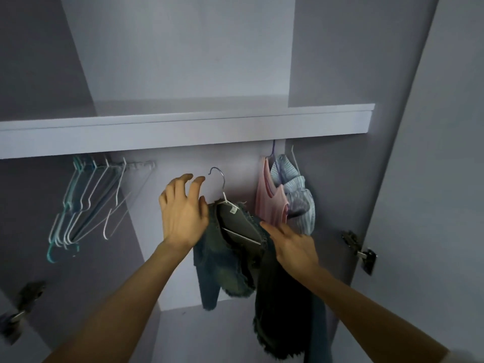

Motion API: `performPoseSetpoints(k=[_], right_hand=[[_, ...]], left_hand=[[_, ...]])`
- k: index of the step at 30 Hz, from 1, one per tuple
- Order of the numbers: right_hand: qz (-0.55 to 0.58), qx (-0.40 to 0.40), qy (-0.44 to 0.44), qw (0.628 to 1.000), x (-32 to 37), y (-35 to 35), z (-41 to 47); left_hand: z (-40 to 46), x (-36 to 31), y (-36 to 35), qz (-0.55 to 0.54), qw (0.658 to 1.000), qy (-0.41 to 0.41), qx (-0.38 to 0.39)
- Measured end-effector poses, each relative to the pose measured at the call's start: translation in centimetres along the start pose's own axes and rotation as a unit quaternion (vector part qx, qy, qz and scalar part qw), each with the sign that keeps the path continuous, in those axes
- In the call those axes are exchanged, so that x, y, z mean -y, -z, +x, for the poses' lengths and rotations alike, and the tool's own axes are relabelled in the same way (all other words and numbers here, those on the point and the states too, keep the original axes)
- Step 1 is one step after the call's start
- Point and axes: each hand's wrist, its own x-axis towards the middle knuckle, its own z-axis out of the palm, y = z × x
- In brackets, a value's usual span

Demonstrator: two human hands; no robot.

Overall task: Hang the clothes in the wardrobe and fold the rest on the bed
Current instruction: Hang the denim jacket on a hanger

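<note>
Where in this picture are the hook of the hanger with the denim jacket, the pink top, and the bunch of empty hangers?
hanger hook (219,172), head view, top of its curve.
pink top (269,205), head view, middle of the fabric.
empty hangers (86,203), head view, middle of the bunch.

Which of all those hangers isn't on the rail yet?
The white hanger carrying the denim garment, between the two hands. Its hook is free in the air; the empty hangers and the hung clothes sit under the shelf.

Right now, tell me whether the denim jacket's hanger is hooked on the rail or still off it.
Off it. The hanger's hook points free in the air below the shelf, while both hands hold the denim jacket.
</note>
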Motion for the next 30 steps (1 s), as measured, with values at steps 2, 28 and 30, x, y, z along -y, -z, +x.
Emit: performPoseSetpoints(k=[2,28,30], right_hand=[[-0.050,-0.008,-0.023,0.998,-0.2,-0.3,1.0],[-0.001,0.043,-0.237,0.971,-4.1,-6.4,14.1],[-0.010,0.044,-0.234,0.971,-4.7,-6.9,14.2]], left_hand=[[2.0,-0.6,0.4,0.038,0.998,-0.051,-0.026],[7.7,-0.4,-3.6,0.239,0.957,-0.144,-0.074],[7.8,-0.4,-3.9,0.240,0.957,-0.143,-0.083]])
